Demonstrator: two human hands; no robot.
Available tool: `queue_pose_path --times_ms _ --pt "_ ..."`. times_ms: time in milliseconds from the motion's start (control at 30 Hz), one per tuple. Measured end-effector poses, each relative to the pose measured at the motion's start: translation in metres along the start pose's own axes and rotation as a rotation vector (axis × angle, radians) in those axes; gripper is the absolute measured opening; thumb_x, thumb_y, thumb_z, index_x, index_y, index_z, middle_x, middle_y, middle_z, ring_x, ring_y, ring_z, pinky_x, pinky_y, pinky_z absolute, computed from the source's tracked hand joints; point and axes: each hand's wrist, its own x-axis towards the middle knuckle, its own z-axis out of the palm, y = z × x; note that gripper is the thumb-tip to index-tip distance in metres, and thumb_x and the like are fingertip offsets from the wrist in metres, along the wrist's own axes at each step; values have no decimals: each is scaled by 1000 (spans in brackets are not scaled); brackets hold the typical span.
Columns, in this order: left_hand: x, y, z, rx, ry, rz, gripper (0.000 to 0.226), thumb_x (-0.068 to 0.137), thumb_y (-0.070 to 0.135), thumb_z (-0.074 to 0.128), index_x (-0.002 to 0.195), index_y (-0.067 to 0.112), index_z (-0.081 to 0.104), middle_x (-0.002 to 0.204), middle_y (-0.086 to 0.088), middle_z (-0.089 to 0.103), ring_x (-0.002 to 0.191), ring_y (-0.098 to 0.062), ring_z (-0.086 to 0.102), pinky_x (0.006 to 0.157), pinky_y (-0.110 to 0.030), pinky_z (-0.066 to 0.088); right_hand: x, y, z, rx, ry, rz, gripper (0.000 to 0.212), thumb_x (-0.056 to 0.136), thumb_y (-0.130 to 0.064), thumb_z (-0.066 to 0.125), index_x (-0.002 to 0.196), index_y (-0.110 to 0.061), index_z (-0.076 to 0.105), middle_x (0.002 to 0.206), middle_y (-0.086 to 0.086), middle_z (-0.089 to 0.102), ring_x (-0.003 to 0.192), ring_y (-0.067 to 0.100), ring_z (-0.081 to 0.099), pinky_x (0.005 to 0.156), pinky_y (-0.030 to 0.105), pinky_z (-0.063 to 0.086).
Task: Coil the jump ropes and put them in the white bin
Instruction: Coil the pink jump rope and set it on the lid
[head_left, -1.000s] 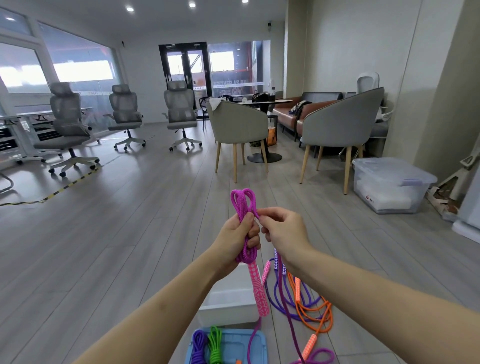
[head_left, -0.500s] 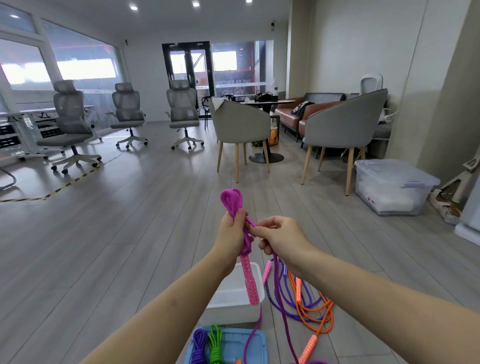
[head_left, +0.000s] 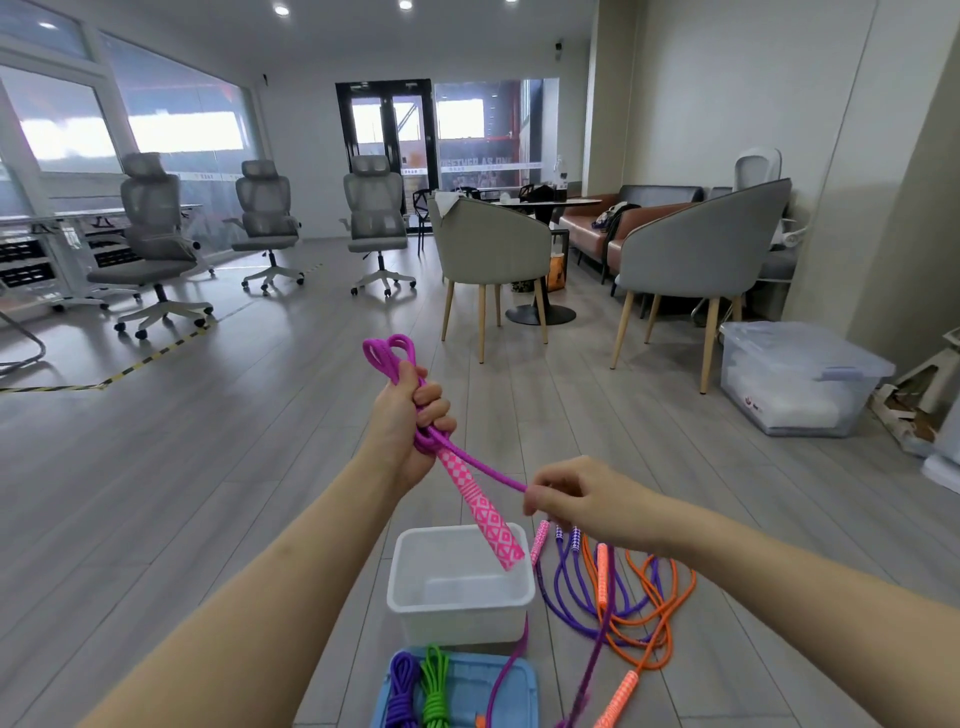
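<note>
1. Left hand (head_left: 410, 415) fist-gripped round folded magenta jump rope (head_left: 389, 353), held up above & behind the white bin (head_left: 460, 603). Loops stick out the top of the fist, a few wraps bunched just under it.
2. Pink patterned handle (head_left: 480, 512) hangs from that fist, tilted down-right; its end sits over the bin's far-right corner. Can't tell if it touches the rim.
3. Right hand (head_left: 576, 501) up right of the bin, fingertips pinching the rope's free strand, which runs taut up-left to the wraps. The rest of the strand drops past the hand and crosses the floor right of the bin toward the bottom edge.
4. White bin on the floor, open top, nothing visible inside.
5. Right of the bin on the floor: loose purple rope (head_left: 563, 587) & orange rope (head_left: 649, 618) tangled together, handles pointing away from camera, another orange handle (head_left: 618, 696) nearer camera.
6. Just near side of the bin: blue lid/tray (head_left: 519, 691) w/ coiled purple bundle (head_left: 401, 691) & green bundle (head_left: 434, 688) side by side.
7. Bkgd behind the bin: office chairs (head_left: 156, 234), two grey armchairs (head_left: 696, 249), clear lidded storage box (head_left: 795, 374) far right.
</note>
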Motion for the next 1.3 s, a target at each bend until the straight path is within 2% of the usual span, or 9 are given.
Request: queue_pose_path --times_ms 167,300,400,500,700,867,967,1167,1300 --pt "-14 -8 4 305 -111 -52 26 107 41 46 101 16 48 63 6 40 45 -8 36 45 -21 39 6 7 -13 -80 230 -116 14 103 -38 58 95 -33 68 76 2 60 65 10 49 63 36 43" --pt "-25 -19 3 579 -233 -49 25 109 35 44 104 11 50 75 -3 56 58 -16 54 55 -29 50 8 4 -14 -192 308 -210 14 101 -46 59 102 -37 69 81 -13 66 75 10 60 68 39 54" --pt "-31 -25 6 722 -283 -74 29 110 33 41 107 7 52 95 -13 72 85 -27 73 64 -36 60 10 -3 -15 -264 390 -283 15 100 -43 61 105 -36 72 80 -19 63 74 4 58 63 29 48" --pt "-36 -29 9 749 -335 -165 29 111 33 38 112 7 50 101 -16 75 99 -36 75 77 -46 62 12 -6 -16 -389 446 -336 18 99 -43 62 107 -33 74 83 -21 58 73 3 55 64 30 50" --pt "-41 -37 10 791 -424 -260 45 111 35 37 130 -3 51 113 -24 72 98 -38 74 84 -44 63 12 -8 -14 -606 495 -341 37 95 -59 47 107 -37 74 85 -12 58 69 10 58 59 33 52" --pt "-42 -43 9 745 -456 -292 33 110 35 42 114 5 55 78 -9 58 63 -20 58 69 -37 56 10 -10 -14 -628 528 -351 22 96 -50 63 103 -33 74 91 -14 67 75 7 62 64 28 52" --pt "-42 -39 10 794 -482 -358 26 109 36 44 108 11 50 70 -1 44 55 -12 39 58 -27 47 9 -6 -21 -574 530 -287 29 89 -60 65 95 -31 68 81 -15 66 73 6 61 63 27 49" --pt "-44 -20 7 971 -599 -518 22 104 26 57 116 7 60 67 1 34 53 -10 32 54 -22 39 8 15 -33 -418 443 -158 45 87 -71 50 92 -29 66 72 -13 60 66 6 57 59 32 48" --pt "-43 -14 3 819 -648 -527 13 105 25 56 97 15 58 68 2 38 51 -8 35 52 -21 42 11 35 -40 -217 598 -29 52 85 -75 53 80 -24 63 66 2 59 61 17 54 59 43 47"
